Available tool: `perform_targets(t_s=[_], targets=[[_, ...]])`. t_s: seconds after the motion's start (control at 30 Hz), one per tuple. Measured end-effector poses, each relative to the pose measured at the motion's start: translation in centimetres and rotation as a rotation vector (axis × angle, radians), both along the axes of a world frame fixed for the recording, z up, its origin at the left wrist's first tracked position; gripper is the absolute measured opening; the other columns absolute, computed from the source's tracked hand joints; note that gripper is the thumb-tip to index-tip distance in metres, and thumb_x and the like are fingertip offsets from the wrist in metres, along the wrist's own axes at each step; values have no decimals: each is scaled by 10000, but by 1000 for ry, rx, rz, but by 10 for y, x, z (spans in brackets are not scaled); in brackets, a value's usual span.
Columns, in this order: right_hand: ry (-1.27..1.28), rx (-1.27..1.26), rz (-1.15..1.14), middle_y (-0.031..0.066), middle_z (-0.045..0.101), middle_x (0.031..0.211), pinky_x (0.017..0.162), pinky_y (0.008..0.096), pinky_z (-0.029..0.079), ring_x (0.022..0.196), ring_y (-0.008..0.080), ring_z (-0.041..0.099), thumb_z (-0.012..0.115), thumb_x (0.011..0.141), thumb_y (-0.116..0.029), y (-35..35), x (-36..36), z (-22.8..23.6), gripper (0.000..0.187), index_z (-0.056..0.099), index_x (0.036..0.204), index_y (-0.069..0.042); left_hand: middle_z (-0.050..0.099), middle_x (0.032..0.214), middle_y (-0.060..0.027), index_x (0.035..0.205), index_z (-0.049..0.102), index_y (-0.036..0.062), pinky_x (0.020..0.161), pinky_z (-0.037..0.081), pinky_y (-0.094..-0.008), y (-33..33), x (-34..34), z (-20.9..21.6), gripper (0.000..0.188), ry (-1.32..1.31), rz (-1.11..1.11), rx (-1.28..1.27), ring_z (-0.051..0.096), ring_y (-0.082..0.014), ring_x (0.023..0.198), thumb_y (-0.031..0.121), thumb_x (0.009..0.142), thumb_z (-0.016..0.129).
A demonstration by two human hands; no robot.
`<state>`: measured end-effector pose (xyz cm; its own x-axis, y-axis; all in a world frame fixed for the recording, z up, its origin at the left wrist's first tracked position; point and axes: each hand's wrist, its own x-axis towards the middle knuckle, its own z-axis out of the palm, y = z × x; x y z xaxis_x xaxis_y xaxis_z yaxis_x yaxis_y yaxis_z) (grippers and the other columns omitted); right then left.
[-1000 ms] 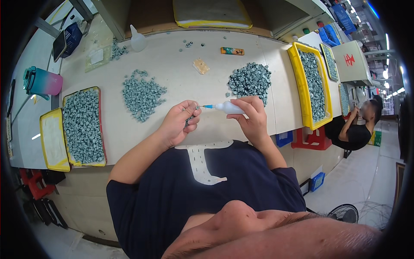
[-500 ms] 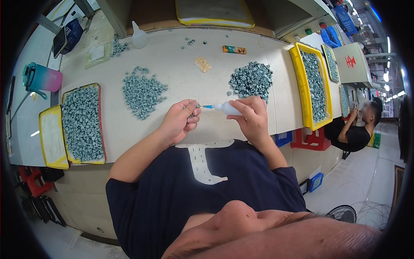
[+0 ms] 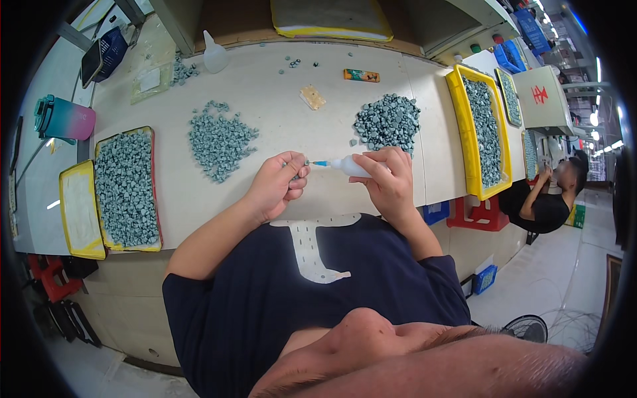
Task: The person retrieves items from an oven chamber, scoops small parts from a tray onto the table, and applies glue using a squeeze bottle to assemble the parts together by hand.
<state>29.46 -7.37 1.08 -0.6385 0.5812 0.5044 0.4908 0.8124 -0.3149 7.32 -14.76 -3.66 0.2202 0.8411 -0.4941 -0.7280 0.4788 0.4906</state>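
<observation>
head view: we hold a white bottle by the desk edge, right hand closed round it, its needle at a small stone pinched in our curled left hand; bare desk parts two stone piles, red writing marks a box.

Across a pale table, two heaps of stones, a yellow tray, an upright bottle, a card.
</observation>
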Motion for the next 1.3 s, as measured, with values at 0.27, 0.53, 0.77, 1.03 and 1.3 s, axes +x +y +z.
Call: perform_targets(t_s=[0.27,0.53,0.77,1.03,1.3], targets=[[40,-2,-9,8,604,880,732,347,391,812,212,553,806,616,-153,0,-2,1,387,688,984,-127,475,783,6,931,489,51,462,275,-165,1,0,3,161,8,-19,-4,364,-36,581,199,990,514],[389,-627,-148,91,625,1035,913,305,458,983,195,607,764,740,24,15,-3,-17,400,602,1104,-10,479,796,-3,904,484,77,458,256,-177,1,-4,-2,167,-121,-69,-3,366,-49,595,211,1004,480],[339,-871,98,81,625,1140,948,292,447,1075,151,583,689,816,16,45,-53,-26,360,546,1147,-1,472,797,-1,933,470,77,451,255,-173,0,-2,-2,144,-130,-95,-51,372,-52,596,201,1006,470],[145,-729,62,98,654,1122,869,314,483,1021,211,625,740,789,-93,52,-53,-30,431,581,1189,-61,470,795,-1,941,468,75,451,257,-174,-1,-4,-2,135,-166,-102,-39,373,-51,598,192,1008,463],[-107,-295,16,87,657,960,763,341,510,883,275,603,611,806,-1,53,-2,-24,187,682,975,-37,456,784,4,913,462,73,451,256,-177,0,-2,-1,162,-172,-158,-13,358,-48,594,204,1009,468]])
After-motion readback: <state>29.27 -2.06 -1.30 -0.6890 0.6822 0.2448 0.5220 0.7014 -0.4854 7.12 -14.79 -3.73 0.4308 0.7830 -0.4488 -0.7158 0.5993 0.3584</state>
